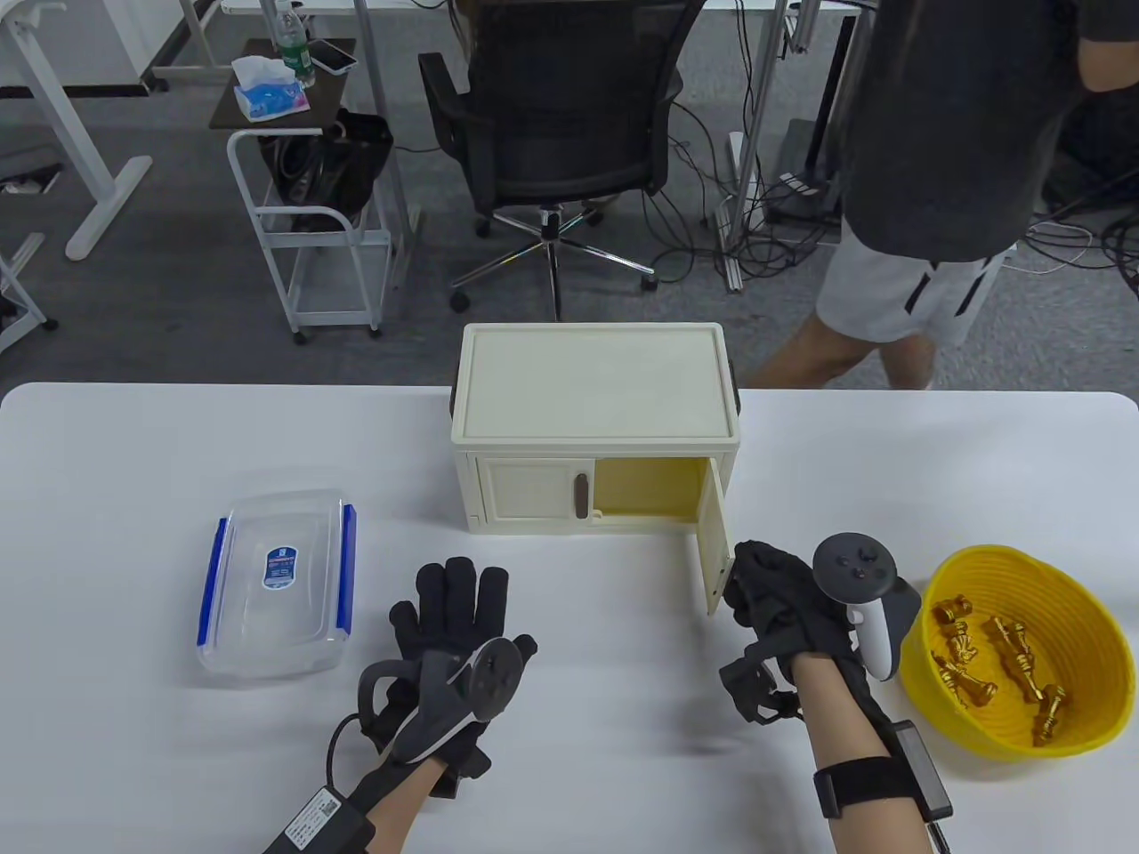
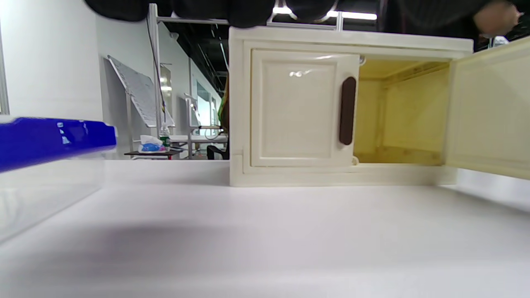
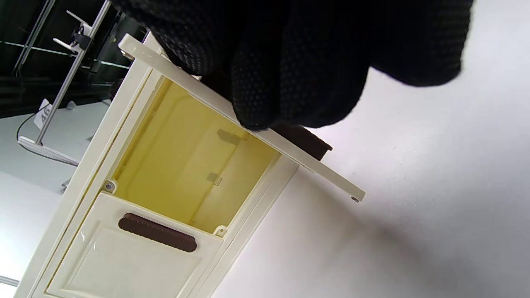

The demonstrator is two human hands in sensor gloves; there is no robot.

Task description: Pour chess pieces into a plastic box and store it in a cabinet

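A cream cabinet stands at the table's middle back; its left door is closed and its right door is swung open toward me, showing an empty yellow inside. My right hand grips the open door's edge; in the right wrist view its fingers close over the door. A clear plastic box with blue clips lies at the left, empty. My left hand rests flat on the table beside it, fingers spread. A yellow bowl at the right holds several golden chess pieces.
The table's far edge runs just behind the cabinet. Beyond it are an office chair, a white cart and a person walking. The box's blue clip shows at the left of the left wrist view.
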